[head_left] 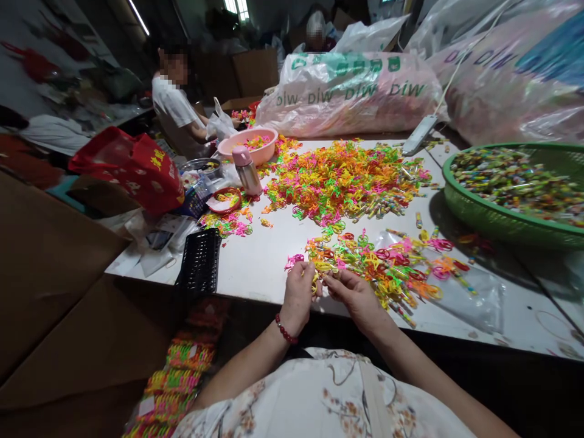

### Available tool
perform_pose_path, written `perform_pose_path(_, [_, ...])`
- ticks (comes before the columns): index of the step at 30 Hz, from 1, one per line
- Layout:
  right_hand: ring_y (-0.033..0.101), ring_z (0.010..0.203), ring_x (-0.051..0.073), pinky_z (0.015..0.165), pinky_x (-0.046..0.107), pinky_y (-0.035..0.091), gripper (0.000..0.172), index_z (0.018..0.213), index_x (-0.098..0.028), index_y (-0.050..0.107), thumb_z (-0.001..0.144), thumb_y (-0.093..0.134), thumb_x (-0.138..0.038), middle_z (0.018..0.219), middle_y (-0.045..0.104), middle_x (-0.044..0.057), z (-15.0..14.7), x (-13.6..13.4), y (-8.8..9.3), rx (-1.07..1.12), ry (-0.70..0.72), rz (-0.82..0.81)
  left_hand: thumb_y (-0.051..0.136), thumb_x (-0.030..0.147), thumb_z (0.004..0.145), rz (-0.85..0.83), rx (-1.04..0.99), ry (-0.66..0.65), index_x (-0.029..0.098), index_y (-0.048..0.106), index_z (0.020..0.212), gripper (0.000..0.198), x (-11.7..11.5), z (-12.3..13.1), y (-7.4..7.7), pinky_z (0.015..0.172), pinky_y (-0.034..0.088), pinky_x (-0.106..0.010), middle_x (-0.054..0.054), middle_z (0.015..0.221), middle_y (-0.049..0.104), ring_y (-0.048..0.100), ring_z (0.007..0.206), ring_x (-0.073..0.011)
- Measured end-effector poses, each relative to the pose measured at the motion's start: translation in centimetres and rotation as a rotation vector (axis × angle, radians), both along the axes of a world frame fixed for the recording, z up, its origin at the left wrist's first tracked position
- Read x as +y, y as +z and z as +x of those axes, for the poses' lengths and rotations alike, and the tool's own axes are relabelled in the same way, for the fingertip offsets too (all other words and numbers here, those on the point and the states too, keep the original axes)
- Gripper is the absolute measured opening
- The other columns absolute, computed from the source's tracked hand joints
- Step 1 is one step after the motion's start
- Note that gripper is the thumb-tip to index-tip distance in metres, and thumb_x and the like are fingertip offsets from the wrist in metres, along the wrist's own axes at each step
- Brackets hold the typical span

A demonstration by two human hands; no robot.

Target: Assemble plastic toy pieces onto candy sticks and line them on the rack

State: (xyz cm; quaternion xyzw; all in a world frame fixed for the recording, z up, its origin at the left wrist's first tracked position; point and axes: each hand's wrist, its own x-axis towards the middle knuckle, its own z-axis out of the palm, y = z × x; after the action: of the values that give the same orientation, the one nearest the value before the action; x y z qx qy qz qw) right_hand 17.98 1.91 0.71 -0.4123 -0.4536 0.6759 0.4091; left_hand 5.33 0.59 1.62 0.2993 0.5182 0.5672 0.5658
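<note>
Left grip (pixel 300 291): my thumb and curled fingers are closed about a yellow toy (pixel 314 281), just over the front edge of the tabletop (pixel 258 267); a red bracelet (pixel 285 330) circles this wrist.
Right grip (pixel 353 294): my thumb and fingertips are drawn together just beside that toy; the part between them is too small for me to tell whether I have hold of it.
Near pile (pixel 376 264): bright toys, some with patterned tubes, lying right beyond my hands and spreading to the right, partly over a clear bag (pixel 479 298).
Far pile (pixel 342 176): a larger heap of pink, yellow, orange and green pieces, deeper on the tabletop.
To my right: a green basket (pixel 506 222) of small wrapped tubes.
To my left: a black basket (pixel 199 261) at the edge, with a red tray (pixel 224 212), a flask (pixel 247 173) and a pink basin (pixel 262 156) behind it.
At the back: a big printed sack (pixel 347 112), and a co-worker (pixel 176 106) in white seated on the left.
</note>
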Motion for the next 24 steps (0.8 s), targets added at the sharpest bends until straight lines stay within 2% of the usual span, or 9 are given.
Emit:
perform_pose_path(6, [0.045, 0.06, 0.011, 0.055, 0.023, 0.037, 0.026, 0.078, -0.019, 0.06, 0.078, 0.072, -0.043, 0.069, 0.053, -0.003, 0.1, 0.3, -1.2, -0.13, -0.094, 0.179, 0.057, 0.048, 0.086, 0.001, 0.008, 0.021, 0.019, 0.049, 0.083, 0.03, 0.1, 0.3, 0.0, 0.04, 0.027, -0.015, 0.007, 0.05, 0.047, 0.041, 0.041, -0.0062])
perform_pose_path(11, [0.06, 0.075, 0.015, 0.069, 0.026, 0.048, 0.011, 0.089, -0.02, 0.066, 0.083, 0.063, -0.03, 0.081, 0.066, 0.001, 0.4, 0.2, -1.1, -0.254, -0.088, 0.398, 0.055, 0.046, 0.087, 0.012, 0.046, 0.033, 0.02, 0.049, 0.082, 0.028, 0.5, 0.3, -1.0, 0.041, 0.029, -0.016, 0.008, 0.048, 0.045, 0.041, 0.04, -0.0059])
perform_pose_path(15, [0.066, 0.085, 0.018, 0.08, 0.031, 0.051, 0.019, 0.095, -0.022, 0.07, 0.082, 0.057, -0.017, 0.091, 0.072, 0.003, 0.6, 0.1, -0.4, -0.375, -0.103, 0.612, 0.054, 0.046, 0.088, 0.025, 0.106, 0.066, 0.02, 0.048, 0.082, 0.027, 0.6, 0.3, -1.8, 0.042, 0.032, -0.017, 0.009, 0.052, 0.044, 0.041, 0.04, -0.0059])
perform_pose_path(20, [0.068, 0.083, 0.017, 0.075, 0.029, 0.054, 0.024, 0.096, -0.023, 0.069, 0.083, 0.052, -0.011, 0.09, 0.072, 0.004, 0.0, -0.4, 0.3, -0.414, -0.083, 0.785, 0.052, 0.047, 0.089, 0.017, 0.209, 0.137, 0.021, 0.05, 0.083, 0.028, 0.4, 0.2, -2.8, 0.045, 0.036, -0.02, 0.007, 0.059, 0.045, 0.043, 0.046, -0.0081])
perform_pose_path(24, [0.067, 0.083, 0.018, 0.075, 0.03, 0.054, 0.027, 0.099, -0.023, 0.067, 0.084, 0.049, -0.009, 0.089, 0.071, 0.005, -0.2, -0.4, 0.8, -0.425, -0.033, 0.892, 0.05, 0.044, 0.091, 0.076, 0.353, 0.193, 0.02, 0.052, 0.081, 0.026, 0.5, -0.1, -2.7, 0.058, 0.042, -0.022, 0.003, 0.071, 0.05, 0.048, 0.063, -0.0106])
